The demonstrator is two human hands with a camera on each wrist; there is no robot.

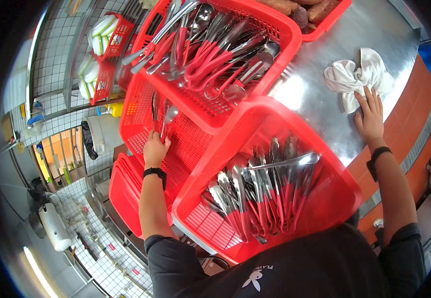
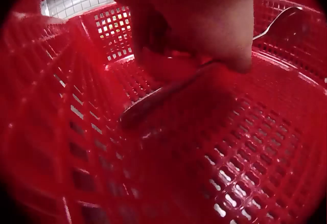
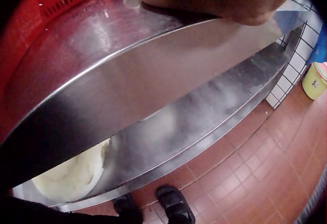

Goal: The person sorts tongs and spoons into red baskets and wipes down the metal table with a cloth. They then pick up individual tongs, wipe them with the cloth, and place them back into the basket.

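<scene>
My left hand (image 1: 156, 150) reaches into a red perforated basket (image 1: 188, 144) on the left and holds a metal spoon (image 1: 170, 115) by its handle. Beside the spoon, a long slim metal utensil (image 1: 154, 108) rises from the same fingers. The left wrist view has the spoon's bowl (image 2: 287, 20) showing past the hand (image 2: 204, 25), whose fingers are partly in shadow. On the steel table (image 1: 319, 111), my right hand (image 1: 371, 118) rests with extended fingers on a crumpled white cloth (image 1: 357, 77).
Nearest the body, a red basket (image 1: 342, 186) holds several red-handled tongs (image 1: 260, 193), with a metal utensil lying across them. A fuller red basket (image 1: 287, 30) of tongs and ladles stands behind. Brown tubers (image 1: 322, 11) fill another at the back. Stacked red baskets (image 1: 126, 191) sit at left.
</scene>
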